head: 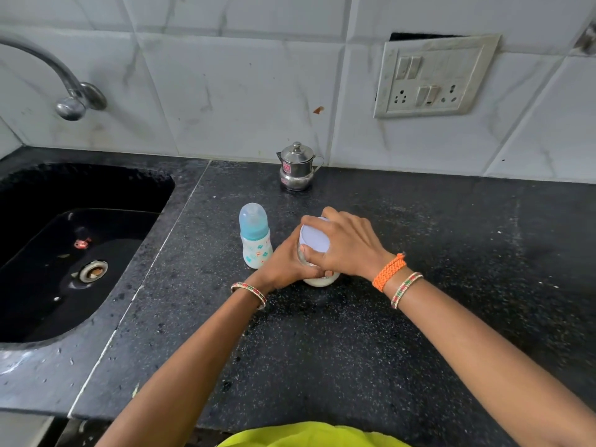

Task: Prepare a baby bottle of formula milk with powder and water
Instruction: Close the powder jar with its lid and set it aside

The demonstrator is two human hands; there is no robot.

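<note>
left hand [283, 264] grips glass jar [321, 280] body | right hand [346, 243] curls over its white lid [314, 238] | capped baby bottle [255, 240] upright just left | steel pot [296, 167] behind | dark surface [419, 253]

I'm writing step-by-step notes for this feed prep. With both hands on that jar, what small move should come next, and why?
Probably twist the white lid off. The right hand curls over the lid while the left hand grips the jar of white powder on the countertop, so the jar looks braced for opening. The baby bottle beside it still has its cap on.
</note>
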